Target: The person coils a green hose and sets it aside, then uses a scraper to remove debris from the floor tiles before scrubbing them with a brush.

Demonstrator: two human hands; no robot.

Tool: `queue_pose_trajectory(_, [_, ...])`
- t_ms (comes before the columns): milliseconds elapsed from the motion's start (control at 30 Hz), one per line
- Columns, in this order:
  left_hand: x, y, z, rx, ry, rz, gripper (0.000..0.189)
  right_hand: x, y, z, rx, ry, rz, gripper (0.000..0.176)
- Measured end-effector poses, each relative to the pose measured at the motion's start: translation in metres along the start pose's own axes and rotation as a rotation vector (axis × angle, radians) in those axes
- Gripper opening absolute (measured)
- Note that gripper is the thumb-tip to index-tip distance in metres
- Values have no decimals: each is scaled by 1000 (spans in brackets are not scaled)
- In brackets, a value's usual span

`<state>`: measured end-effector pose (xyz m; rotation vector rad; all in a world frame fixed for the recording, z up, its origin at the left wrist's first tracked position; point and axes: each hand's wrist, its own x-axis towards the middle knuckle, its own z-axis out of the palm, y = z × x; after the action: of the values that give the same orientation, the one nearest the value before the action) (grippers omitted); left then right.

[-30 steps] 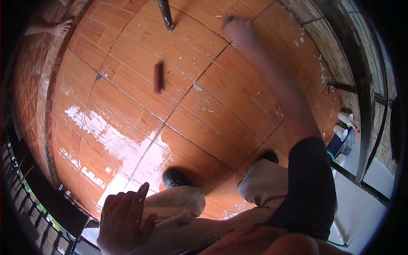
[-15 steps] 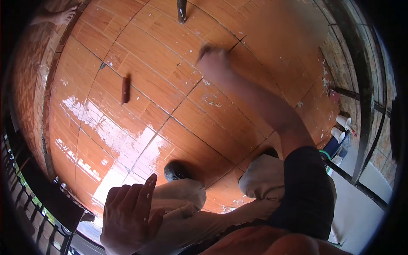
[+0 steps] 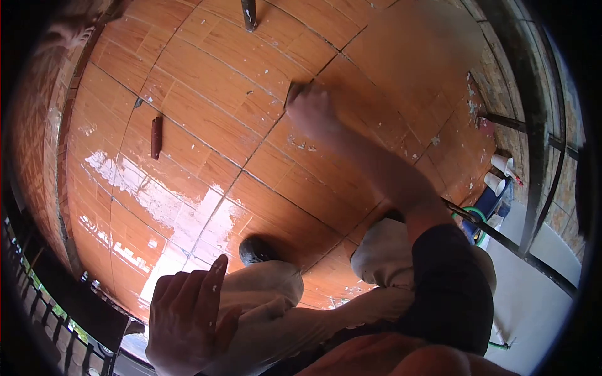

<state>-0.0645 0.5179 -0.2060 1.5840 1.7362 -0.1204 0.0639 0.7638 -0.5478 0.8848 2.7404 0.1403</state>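
My right hand (image 3: 311,111) is stretched out low over the wood-look tile floor (image 3: 207,81). Its fingers are closed, and a thin dark edge shows at their front; what they grip is too blurred to name. Small pale flakes (image 3: 301,145) lie on the tiles just below this hand. My left hand (image 3: 187,310) rests over my left knee at the lower left, fingers stretched out and nothing seen in them. Off to the left of the right hand, a short reddish-brown bar-shaped thing (image 3: 157,138) lies on the floor.
A dark metal leg (image 3: 249,15) stands at the top. On the right are a dark metal frame (image 3: 539,125), white cups (image 3: 495,183) and a green hose (image 3: 481,233). Another person's foot (image 3: 69,34) shows upper left. Black railing (image 3: 56,319) lies lower left.
My right hand has moved slightly down and left, staying closed. My left hand stays over the knee. The view has shifted a little, so the floor things appear further left.
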Motion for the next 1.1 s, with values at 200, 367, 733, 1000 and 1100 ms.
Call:
queue_pose_trajectory(200, [-9, -4, 8, -12, -61, -74, 58, 97, 175, 38, -56, 85, 293, 21])
queue_pose_trajectory(367, [-3, -1, 3, -42, -7, -41, 58, 65, 28, -15, 42, -180, 62, 25])
queue_pose_trajectory(733, [-9, -5, 7, -60, 20, 17, 57, 105, 0, -19, -77, 92, -21, 22])
queue_pose_trajectory(1000, [-14, -14, 1, -59, 50, 40, 61, 93, -108, -39, 193, 43, 169, 34])
queue_pose_trajectory(1100, [-15, -16, -1, -69, 49, 61, 61, 52, -181, -28, 76, 193, -139, 36])
